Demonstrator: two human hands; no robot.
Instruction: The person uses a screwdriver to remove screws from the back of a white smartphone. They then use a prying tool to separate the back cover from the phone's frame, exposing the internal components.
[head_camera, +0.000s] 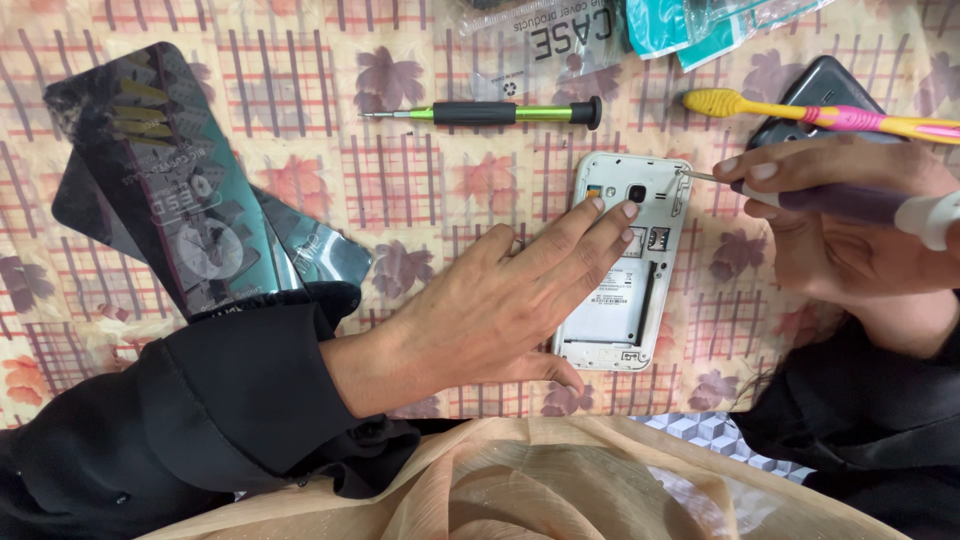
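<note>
Phone (628, 268), light and fragile with its back off, lies pinned under the flat, spread left hand (500, 305); right hand (840, 215) pinches a screwdriver (850, 200) at its top corner

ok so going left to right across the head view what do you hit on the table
dark glossy packets → left hand → white phone with its back off → right hand holding a purple-handled screwdriver

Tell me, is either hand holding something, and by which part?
The right hand grips a purple screwdriver by its handle, tip at the open white phone. The left hand holds nothing; its fingers press flat on that phone.
</note>
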